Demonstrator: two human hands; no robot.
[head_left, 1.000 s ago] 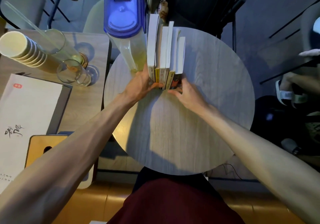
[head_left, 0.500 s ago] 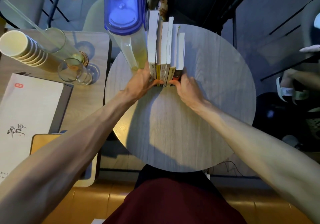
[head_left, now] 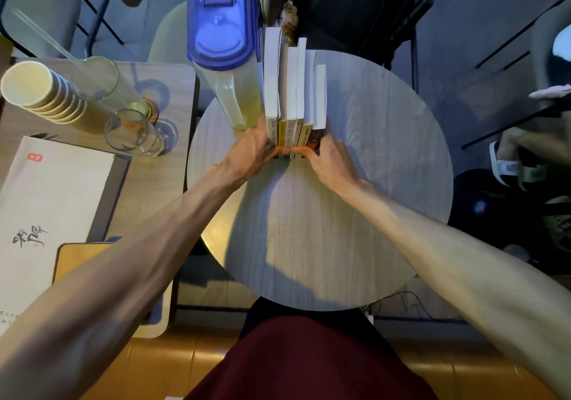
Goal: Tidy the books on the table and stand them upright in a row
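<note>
Several books (head_left: 293, 90) stand upright in a tight row at the far middle of the round grey wooden table (head_left: 324, 220), spines facing me. Their spines are white, yellow and one dark red. My left hand (head_left: 250, 155) presses against the left end of the row, thumb under the spines. On the right end, my right hand (head_left: 327, 161) presses in, fingers touching the lower spines. Both hands squeeze the row between them.
A tall clear pitcher with a blue lid (head_left: 222, 44) stands right against the books' left side. On the left side table (head_left: 173, 90) are stacked paper cups (head_left: 40, 93), two glasses (head_left: 133, 133) and a white paper bag (head_left: 46, 201). A black chair (head_left: 355, 7) is behind the table.
My two hands have drawn closer together at the base of the row, thumbs now almost meeting under the spines. The books stay upright in place.
</note>
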